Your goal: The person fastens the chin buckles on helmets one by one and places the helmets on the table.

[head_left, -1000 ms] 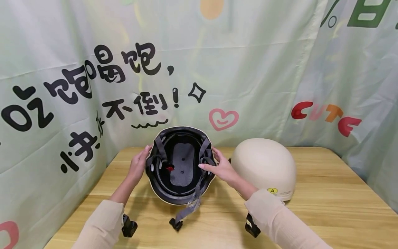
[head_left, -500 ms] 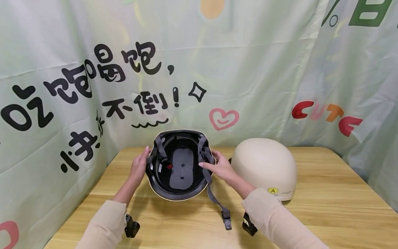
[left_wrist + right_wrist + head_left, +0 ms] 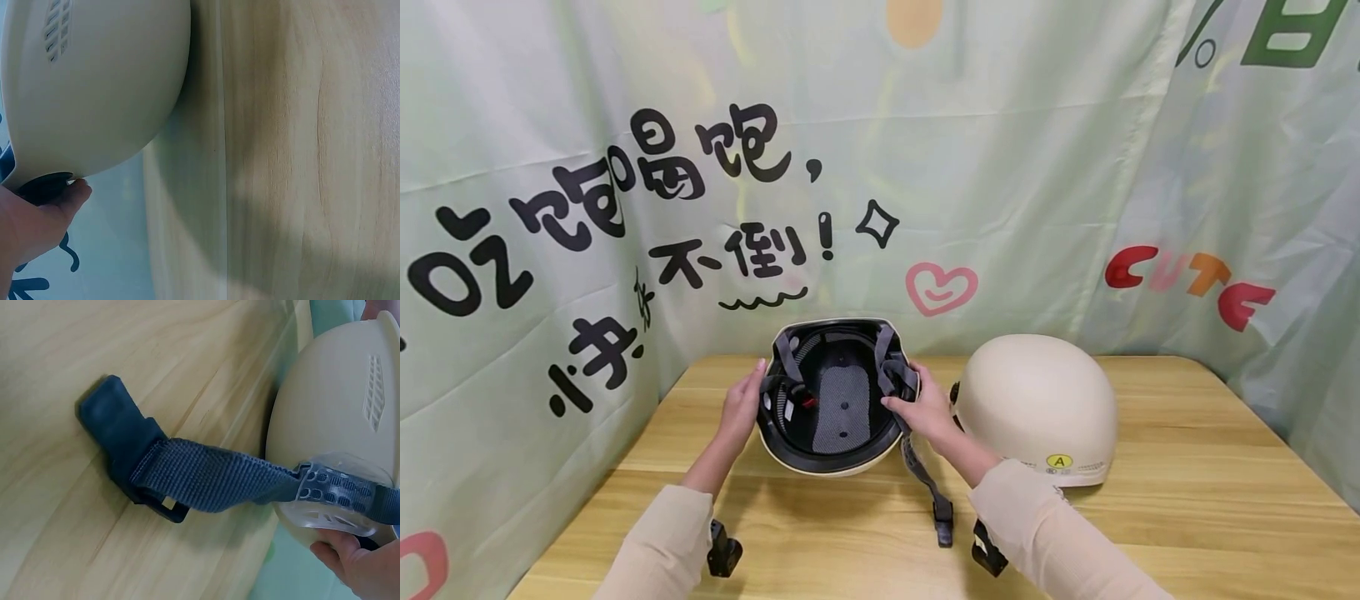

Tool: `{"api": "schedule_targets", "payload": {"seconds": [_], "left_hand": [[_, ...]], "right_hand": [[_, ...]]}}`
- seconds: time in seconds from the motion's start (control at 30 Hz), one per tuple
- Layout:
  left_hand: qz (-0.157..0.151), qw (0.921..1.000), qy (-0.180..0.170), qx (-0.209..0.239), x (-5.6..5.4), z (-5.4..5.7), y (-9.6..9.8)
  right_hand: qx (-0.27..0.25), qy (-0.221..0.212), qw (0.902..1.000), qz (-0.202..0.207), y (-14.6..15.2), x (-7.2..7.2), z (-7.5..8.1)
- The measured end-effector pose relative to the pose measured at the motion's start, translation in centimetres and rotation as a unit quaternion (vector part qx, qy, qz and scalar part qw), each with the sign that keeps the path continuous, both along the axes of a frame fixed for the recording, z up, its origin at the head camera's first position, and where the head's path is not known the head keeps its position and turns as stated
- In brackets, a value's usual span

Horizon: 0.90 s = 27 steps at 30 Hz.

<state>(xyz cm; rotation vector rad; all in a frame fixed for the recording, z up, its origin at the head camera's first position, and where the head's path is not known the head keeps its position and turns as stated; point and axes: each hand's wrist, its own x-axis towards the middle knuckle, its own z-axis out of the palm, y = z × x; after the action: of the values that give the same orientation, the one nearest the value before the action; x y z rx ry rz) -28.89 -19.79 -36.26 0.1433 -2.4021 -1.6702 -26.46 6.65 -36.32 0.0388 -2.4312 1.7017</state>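
A cream helmet [image 3: 844,408] is held with its black-lined inside facing me, a grey pad in the middle. My left hand [image 3: 741,406] grips its left edge; the left wrist view shows that hand [image 3: 37,225] at the rim beside a dark round part, under the smooth shell [image 3: 106,81]. My right hand [image 3: 931,408] holds the right edge, thumb over the rim near the grey straps. From that side a chin strap [image 3: 219,475] hangs down through a clear plastic sleeve [image 3: 337,487], ending in a black buckle [image 3: 134,444]. A red piece [image 3: 808,402] shows inside.
A second cream helmet [image 3: 1037,400] stands dome up at the right, close to my right forearm, with a yellow "A" sticker [image 3: 1059,461]. Both are on or over a wood-grain table [image 3: 820,542]. A printed curtain [image 3: 1015,167] hangs behind the table.
The held helmet has tilted, its top edge lower and its bottom edge a little higher. Its chin strap has swung from the front middle to the right, outside the helmet. Both hands keep their hold.
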Motion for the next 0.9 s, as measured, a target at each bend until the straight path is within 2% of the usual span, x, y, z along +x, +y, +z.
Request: {"api": "schedule_targets", "payload": {"seconds": [0.1, 0.23, 0.3, 0.43, 0.5, 0.57, 0.7, 0.77, 0.9], "left_hand": [[-0.005, 0.9998, 0.01, -0.015, -0.1, -0.1, 0.0], [-0.001, 0.9974, 0.039, -0.061, 0.0, -0.2, 0.0], [0.011, 0.9943, 0.067, -0.082, 0.0, -0.2, -0.1], [0.037, 0.9849, 0.139, -0.096, 0.2, 0.2, 0.0], [0.039, 0.9771, 0.177, -0.111, 0.2, 0.5, 0.2], [0.027, 0.9655, 0.218, -0.14, 0.2, 0.9, 0.3], [-0.008, 0.9338, 0.28, -0.223, 0.3, 1.4, 0.5], [-0.024, 0.9207, 0.294, -0.256, 0.3, 1.6, 0.7], [-0.056, 0.9098, 0.295, -0.287, 0.5, 1.9, 1.0]], "right_hand": [[0.013, 0.009, 0.9998, -0.009, 0.1, -0.1, -0.2], [0.024, 0.0, 0.9994, -0.026, 0.1, -0.1, -0.1], [0.023, -0.005, 0.9989, -0.041, 0.0, -0.1, 0.1], [0.053, 0.007, 0.9955, -0.078, 0.1, -0.1, 0.5], [0.062, 0.012, 0.9941, -0.089, 0.1, 0.0, 0.8], [0.061, 0.014, 0.9936, -0.095, 0.2, -0.1, 1.0], [0.062, 0.014, 0.9921, -0.109, 0.4, -0.2, 1.3], [0.069, 0.012, 0.9906, -0.117, 0.5, -0.3, 1.5], [0.078, 0.008, 0.9894, -0.122, 0.6, -0.2, 2.0]]}}
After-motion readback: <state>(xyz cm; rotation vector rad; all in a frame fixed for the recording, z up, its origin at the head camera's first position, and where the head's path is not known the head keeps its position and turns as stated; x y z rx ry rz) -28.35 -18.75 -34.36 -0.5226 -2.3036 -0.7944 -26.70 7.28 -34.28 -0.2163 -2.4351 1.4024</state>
